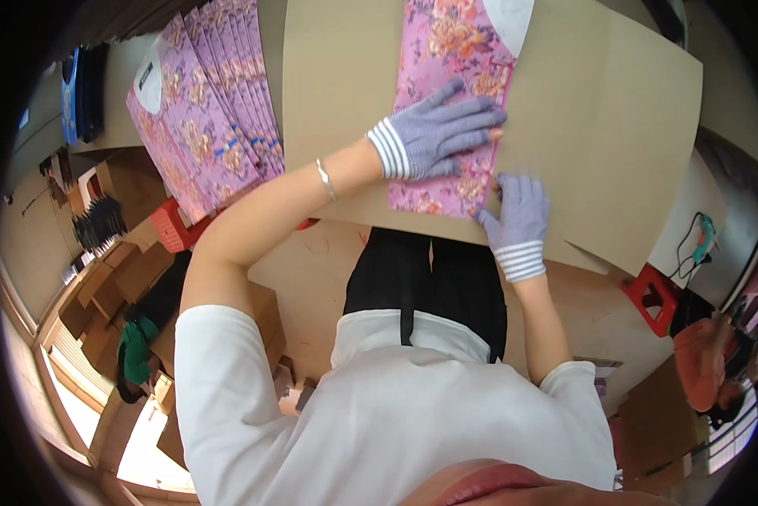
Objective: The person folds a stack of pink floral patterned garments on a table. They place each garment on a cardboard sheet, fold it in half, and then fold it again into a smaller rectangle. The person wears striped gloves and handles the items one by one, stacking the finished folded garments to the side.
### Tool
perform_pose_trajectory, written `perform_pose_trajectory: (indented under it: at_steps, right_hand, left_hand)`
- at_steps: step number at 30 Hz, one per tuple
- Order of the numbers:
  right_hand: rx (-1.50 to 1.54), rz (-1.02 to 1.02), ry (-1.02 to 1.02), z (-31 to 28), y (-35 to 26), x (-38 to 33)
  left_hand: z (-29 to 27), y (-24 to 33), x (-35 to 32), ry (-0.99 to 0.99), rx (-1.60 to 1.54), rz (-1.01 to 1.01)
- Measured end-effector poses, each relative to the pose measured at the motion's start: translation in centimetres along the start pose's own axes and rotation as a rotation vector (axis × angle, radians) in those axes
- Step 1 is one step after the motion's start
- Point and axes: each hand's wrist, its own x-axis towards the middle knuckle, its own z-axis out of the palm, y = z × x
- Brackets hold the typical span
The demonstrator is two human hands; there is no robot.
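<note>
Folded pink floral garment [451,76] lying flat on brown cardboard sheet [615,126], long axis running away from body, white collar insert at far end, near right edge slightly lifted.

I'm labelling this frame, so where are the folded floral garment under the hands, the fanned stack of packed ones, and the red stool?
Folded floral garment [446,51], head view: upper printed fabric.
Fanned stack of packed garments [206,126], head view: front pack's middle.
Red stool [653,295], head view: its seat.

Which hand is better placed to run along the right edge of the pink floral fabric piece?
Probably right: the right hand touches that edge of the pink floral fabric piece, while the left hand lies flat across it.
</note>
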Motion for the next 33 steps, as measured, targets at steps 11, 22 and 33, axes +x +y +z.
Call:
perform_pose_trajectory:
  at_steps: [11,22,33]
  right_hand:
    - [0.065,0.023,-0.035,0.1,0.6,0.3]
    - [0.016,-0.045,-0.015,-0.1,0.6,0.5]
    - [-0.025,0.235,0.684,-12.6,15.8,-2.3]
  left_hand:
    - [-8.5,-19.4,11.5,0.431,0.491,0.024]
    - [5.6,7.5,-4.8,0.264,-0.229,-0.023]
    - [0.7,0.7,0.9,0.482,0.229,-0.515]
